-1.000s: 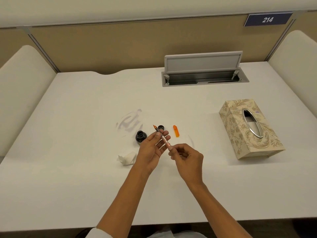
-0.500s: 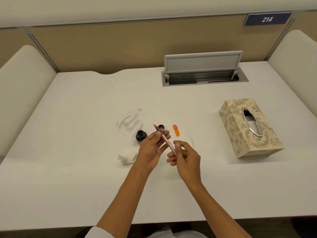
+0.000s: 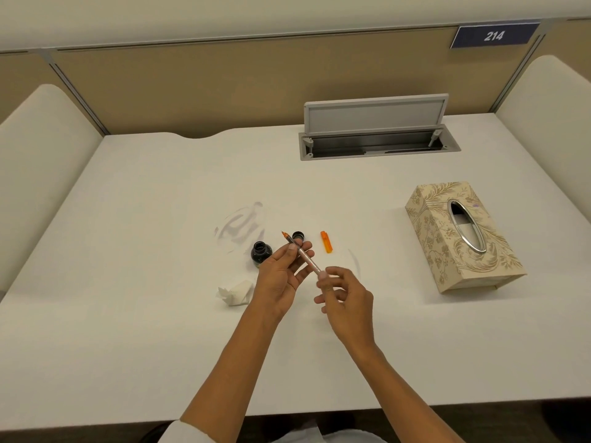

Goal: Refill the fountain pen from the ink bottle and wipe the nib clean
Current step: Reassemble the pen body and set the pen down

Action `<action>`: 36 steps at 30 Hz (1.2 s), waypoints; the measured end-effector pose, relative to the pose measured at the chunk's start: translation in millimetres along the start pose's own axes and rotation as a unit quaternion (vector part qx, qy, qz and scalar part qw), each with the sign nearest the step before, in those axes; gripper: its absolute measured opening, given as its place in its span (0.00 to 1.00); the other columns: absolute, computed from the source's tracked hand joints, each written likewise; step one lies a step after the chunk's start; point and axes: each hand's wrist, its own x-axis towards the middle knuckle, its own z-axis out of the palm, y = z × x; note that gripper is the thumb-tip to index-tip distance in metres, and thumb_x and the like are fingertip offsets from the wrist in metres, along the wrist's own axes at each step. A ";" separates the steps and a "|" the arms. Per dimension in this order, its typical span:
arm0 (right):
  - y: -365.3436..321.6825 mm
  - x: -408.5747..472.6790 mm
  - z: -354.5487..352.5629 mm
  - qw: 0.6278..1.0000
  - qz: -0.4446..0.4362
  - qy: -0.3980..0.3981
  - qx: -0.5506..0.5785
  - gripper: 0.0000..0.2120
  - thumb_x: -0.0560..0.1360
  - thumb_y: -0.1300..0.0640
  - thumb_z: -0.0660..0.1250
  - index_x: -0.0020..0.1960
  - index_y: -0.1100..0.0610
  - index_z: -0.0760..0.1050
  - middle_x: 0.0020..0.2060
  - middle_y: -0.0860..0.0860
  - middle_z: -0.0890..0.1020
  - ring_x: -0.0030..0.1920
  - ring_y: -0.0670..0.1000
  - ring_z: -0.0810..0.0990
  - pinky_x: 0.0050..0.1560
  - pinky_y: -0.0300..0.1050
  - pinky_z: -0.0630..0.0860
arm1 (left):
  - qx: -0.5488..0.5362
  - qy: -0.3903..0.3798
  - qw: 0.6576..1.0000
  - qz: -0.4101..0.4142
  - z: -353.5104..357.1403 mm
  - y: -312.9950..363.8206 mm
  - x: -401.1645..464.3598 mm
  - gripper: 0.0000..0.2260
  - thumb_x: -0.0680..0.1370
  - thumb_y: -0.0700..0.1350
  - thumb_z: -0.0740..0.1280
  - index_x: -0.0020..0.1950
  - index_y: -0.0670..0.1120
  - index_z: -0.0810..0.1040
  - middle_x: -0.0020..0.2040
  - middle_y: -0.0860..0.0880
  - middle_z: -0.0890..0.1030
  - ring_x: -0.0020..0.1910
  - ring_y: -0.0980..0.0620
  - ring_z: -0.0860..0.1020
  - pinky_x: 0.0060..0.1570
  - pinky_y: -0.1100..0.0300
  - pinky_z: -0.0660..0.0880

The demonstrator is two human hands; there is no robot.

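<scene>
Since before, our right hand [image 3: 347, 300] slides back, pinching the pen [image 3: 302, 254] tail to twist; left hand [image 3: 281, 276] grips its middle, steadying.

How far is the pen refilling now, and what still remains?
Done: ink bottle is open, its lid and the orange cap lie on the desk. In hand: left hand holds the fountain pen, right hand works its rear end. Left: wiping the nib with the crumpled tissue, recapping.
</scene>
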 end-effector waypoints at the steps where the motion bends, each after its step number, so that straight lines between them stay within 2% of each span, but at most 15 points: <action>1: 0.9 0.4 -0.5 1.000 -0.009 0.007 -0.012 0.09 0.75 0.52 0.72 0.53 0.49 0.76 0.42 0.43 0.83 0.36 0.44 0.85 0.37 0.38 0.82 | 0.001 0.001 1.000 0.000 0.0 -0.5 -0.1 0.08 0.80 0.39 0.61 0.50 0.42 0.80 0.47 0.46 0.85 0.47 0.50 0.83 0.45 0.56 0.80; 2: 1.3 0.5 -0.7 1.000 -0.016 0.014 -0.019 0.09 0.74 0.53 0.73 0.52 0.50 0.77 0.41 0.42 0.82 0.36 0.43 0.85 0.36 0.36 0.80 | 0.003 0.001 1.000 -0.001 -0.1 -0.8 -0.3 0.08 0.80 0.39 0.61 0.50 0.42 0.80 0.47 0.46 0.85 0.47 0.50 0.83 0.45 0.55 0.80; 4: 1.2 0.4 -1.1 1.000 -0.019 0.014 -0.015 0.02 0.76 0.53 0.71 0.47 0.51 0.79 0.37 0.44 0.83 0.34 0.44 0.84 0.35 0.40 0.81 | 0.006 -0.002 1.000 0.000 -0.5 -1.1 -0.4 0.08 0.80 0.40 0.61 0.50 0.42 0.80 0.47 0.46 0.85 0.47 0.50 0.83 0.46 0.55 0.80; 7: 2.6 0.2 -0.6 1.000 0.003 0.005 -0.002 0.15 0.80 0.47 0.61 0.44 0.53 0.82 0.34 0.47 0.85 0.33 0.47 0.84 0.37 0.42 0.83 | 0.017 -0.004 1.000 -0.001 -0.2 -1.0 -0.2 0.08 0.80 0.40 0.62 0.51 0.43 0.80 0.47 0.46 0.85 0.48 0.50 0.83 0.49 0.54 0.80; 8: 2.6 0.4 -0.4 1.000 0.007 -0.001 -0.003 0.15 0.80 0.46 0.60 0.46 0.52 0.82 0.35 0.47 0.85 0.34 0.46 0.84 0.37 0.42 0.83 | 0.018 -0.003 1.000 -0.001 0.3 -1.3 0.0 0.08 0.80 0.40 0.62 0.51 0.43 0.80 0.47 0.46 0.85 0.48 0.50 0.83 0.49 0.54 0.80; 11: 4.5 1.5 -1.9 1.000 -0.009 0.000 -0.019 0.08 0.76 0.47 0.69 0.53 0.49 0.77 0.42 0.44 0.84 0.36 0.45 0.85 0.38 0.41 0.83 | 0.020 0.001 1.000 -0.001 1.0 -2.2 0.5 0.08 0.80 0.40 0.62 0.51 0.43 0.80 0.47 0.46 0.85 0.48 0.50 0.83 0.47 0.54 0.80; 14: 5.7 2.3 -3.4 0.999 -0.026 0.011 -0.026 0.04 0.76 0.52 0.71 0.48 0.51 0.79 0.38 0.44 0.83 0.35 0.45 0.84 0.36 0.39 0.80 | 0.018 0.000 1.000 -0.004 0.9 -2.9 0.3 0.08 0.80 0.40 0.62 0.51 0.43 0.80 0.47 0.46 0.86 0.48 0.50 0.83 0.46 0.55 0.80; 18: 6.8 2.3 -2.8 1.000 0.001 0.004 -0.001 0.16 0.81 0.48 0.60 0.45 0.54 0.82 0.34 0.47 0.85 0.34 0.47 0.84 0.37 0.42 0.82 | 0.025 -0.009 1.000 -0.004 2.2 -2.1 0.2 0.08 0.80 0.40 0.61 0.51 0.43 0.80 0.47 0.47 0.86 0.48 0.50 0.83 0.48 0.54 0.80; 21: 7.5 3.3 -3.7 1.000 -0.011 0.001 -0.012 0.07 0.78 0.48 0.67 0.51 0.49 0.78 0.40 0.44 0.84 0.35 0.46 0.84 0.38 0.44 0.83 | 0.027 -0.008 1.000 -0.006 4.5 -2.3 0.6 0.08 0.81 0.40 0.60 0.50 0.43 0.80 0.45 0.48 0.86 0.47 0.51 0.83 0.47 0.55 0.80; 23: 7.5 3.8 -4.7 0.999 -0.025 0.014 -0.031 0.09 0.73 0.48 0.73 0.50 0.48 0.76 0.40 0.42 0.82 0.35 0.45 0.84 0.35 0.37 0.80 | 0.031 -0.007 0.999 -0.009 4.9 -2.9 0.9 0.08 0.81 0.40 0.60 0.51 0.43 0.80 0.45 0.48 0.86 0.47 0.51 0.83 0.46 0.56 0.80; 26: 7.6 4.1 -4.1 0.999 -0.029 0.013 -0.035 0.04 0.76 0.50 0.70 0.45 0.50 0.78 0.37 0.41 0.83 0.34 0.44 0.84 0.34 0.33 0.77 | 0.030 -0.007 0.999 -0.012 3.8 -3.1 1.8 0.08 0.81 0.40 0.60 0.51 0.43 0.80 0.46 0.47 0.86 0.47 0.51 0.83 0.46 0.55 0.80; 30: 10.4 4.4 -2.9 1.000 -0.009 -0.019 -0.017 0.12 0.80 0.48 0.62 0.47 0.52 0.81 0.36 0.45 0.85 0.34 0.45 0.84 0.36 0.38 0.80 | 0.040 -0.009 0.999 -0.017 2.7 -2.2 3.4 0.08 0.81 0.40 0.60 0.51 0.43 0.80 0.46 0.47 0.86 0.48 0.50 0.83 0.49 0.53 0.79; 32: 10.7 5.3 -3.4 0.999 -0.015 -0.018 -0.031 0.07 0.78 0.46 0.66 0.51 0.48 0.78 0.41 0.43 0.84 0.35 0.45 0.84 0.38 0.39 0.82 | 0.044 -0.008 0.999 -0.017 2.3 -2.7 3.6 0.08 0.81 0.40 0.61 0.52 0.43 0.80 0.46 0.47 0.86 0.48 0.50 0.82 0.48 0.54 0.79; 33: 9.8 5.6 -4.0 0.999 -0.018 -0.013 -0.042 0.09 0.75 0.45 0.70 0.52 0.47 0.77 0.43 0.41 0.83 0.36 0.44 0.84 0.37 0.37 0.81 | 0.047 -0.007 0.999 -0.018 2.3 -3.0 3.8 0.08 0.81 0.40 0.61 0.52 0.43 0.80 0.46 0.47 0.86 0.48 0.50 0.82 0.48 0.54 0.79; 36: 10.2 7.4 -4.4 0.998 -0.036 0.011 -0.046 0.07 0.73 0.46 0.73 0.48 0.46 0.78 0.40 0.39 0.82 0.38 0.43 0.83 0.35 0.33 0.79 | 0.056 -0.006 0.998 -0.019 3.0 -4.6 4.1 0.08 0.81 0.40 0.61 0.51 0.43 0.80 0.46 0.47 0.86 0.49 0.49 0.82 0.51 0.51 0.78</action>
